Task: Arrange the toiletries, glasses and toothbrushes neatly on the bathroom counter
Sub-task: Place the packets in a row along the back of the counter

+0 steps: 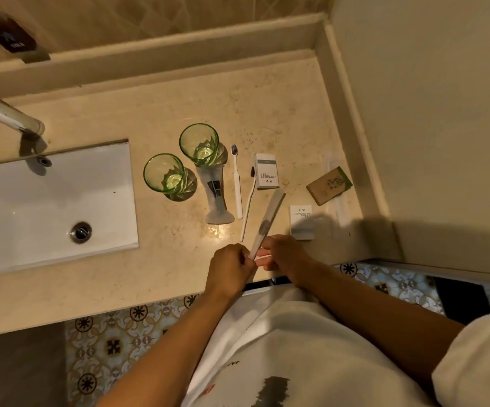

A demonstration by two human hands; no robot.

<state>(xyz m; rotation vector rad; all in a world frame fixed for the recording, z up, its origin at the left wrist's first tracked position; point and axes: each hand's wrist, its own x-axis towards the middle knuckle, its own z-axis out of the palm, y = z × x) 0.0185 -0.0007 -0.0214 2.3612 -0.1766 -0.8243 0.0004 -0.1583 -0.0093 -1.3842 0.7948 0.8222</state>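
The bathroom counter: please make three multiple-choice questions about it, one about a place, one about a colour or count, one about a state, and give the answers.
1. Where do the two green glasses stand?
A. inside the sink
B. on the counter, between the sink and the toothbrushes
C. on the floor

2. How many unwrapped toothbrushes lie on the counter?
A. two
B. four
C. none

3. What do the hands do?
A. hang idle
B. both hold the long wrapped packet
C. turn the tap

Answers: 1 B, they stand right of the sink. 2 A, one white toothbrush and one dark-bristled toothbrush. 3 B, left hand and right hand pinch the packet.
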